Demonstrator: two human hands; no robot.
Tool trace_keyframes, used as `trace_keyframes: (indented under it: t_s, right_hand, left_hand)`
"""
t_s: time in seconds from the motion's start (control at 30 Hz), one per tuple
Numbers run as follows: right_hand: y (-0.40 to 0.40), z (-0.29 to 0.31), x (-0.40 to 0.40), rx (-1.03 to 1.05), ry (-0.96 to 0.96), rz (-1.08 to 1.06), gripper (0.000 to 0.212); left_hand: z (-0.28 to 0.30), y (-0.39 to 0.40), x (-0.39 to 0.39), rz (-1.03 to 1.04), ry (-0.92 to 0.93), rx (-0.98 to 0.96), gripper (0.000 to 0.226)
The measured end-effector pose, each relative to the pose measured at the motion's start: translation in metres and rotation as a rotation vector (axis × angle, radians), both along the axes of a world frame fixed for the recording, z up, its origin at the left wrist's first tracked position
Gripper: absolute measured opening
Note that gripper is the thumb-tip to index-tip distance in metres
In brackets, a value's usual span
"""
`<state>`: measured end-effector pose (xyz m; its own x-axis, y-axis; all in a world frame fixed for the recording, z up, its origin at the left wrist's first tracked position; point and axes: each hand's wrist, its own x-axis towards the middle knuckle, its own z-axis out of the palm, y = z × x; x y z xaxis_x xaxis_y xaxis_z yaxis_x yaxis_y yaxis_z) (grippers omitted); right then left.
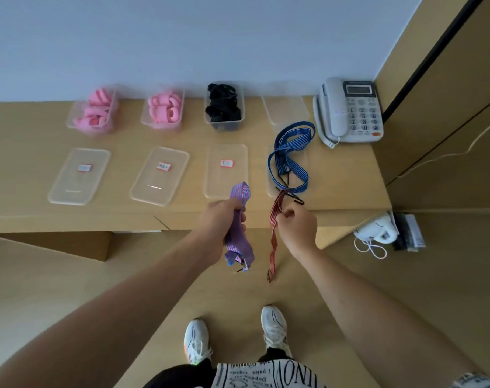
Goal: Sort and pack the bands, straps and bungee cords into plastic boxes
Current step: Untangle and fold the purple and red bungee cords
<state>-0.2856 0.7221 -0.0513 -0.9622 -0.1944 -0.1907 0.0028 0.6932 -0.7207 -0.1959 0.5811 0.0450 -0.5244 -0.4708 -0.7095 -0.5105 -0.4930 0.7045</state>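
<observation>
Left hand (220,219) grips folded purple cord (239,228) mid-length — right hand (297,225) pinches red cord (274,219) near its top hook

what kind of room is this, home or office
Probably an office or a plain workroom: a corded desk phone stands on a light wood counter against a bare wall, with labelled lids laid out in a row.

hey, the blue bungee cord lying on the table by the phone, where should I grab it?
Pinch the blue bungee cord at the near end of its loop, where the strands cross beside its dark hooks, coming from above. It lies flat and slack, so that spot probably gathers both strands.
</observation>
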Motion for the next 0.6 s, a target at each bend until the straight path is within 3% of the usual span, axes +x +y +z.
trace_keyframes:
  t_s: [0.1,0.2,0.37,0.47,0.6]
  right_hand:
    - [-0.002,0.007,-0.002,-0.131,-0.046,-0.049,0.007]
    - [-0.012,0.010,-0.010,-0.247,-0.218,-0.135,0.036]
    - [-0.024,0.003,-0.020,-0.006,0.012,0.015,0.019]
    - [-0.027,0.004,-0.016,0.108,0.050,0.072,0.016]
    - [-0.016,0.010,-0.001,-0.038,-0.009,0.035,0.009]
  left_hand:
    - [0.003,0.000,-0.003,-0.008,0.022,-0.006,0.008]
    - [0.005,-0.003,-0.003,-0.016,0.043,-0.002,0.006]
    - [-0.004,-0.011,0.003,0.003,0.042,-0.012,0.006]
    - [-0.010,-0.013,0.008,-0.023,0.058,-0.002,0.007]
    - [-0.010,-0.012,0.010,-0.063,0.093,0.028,0.008]
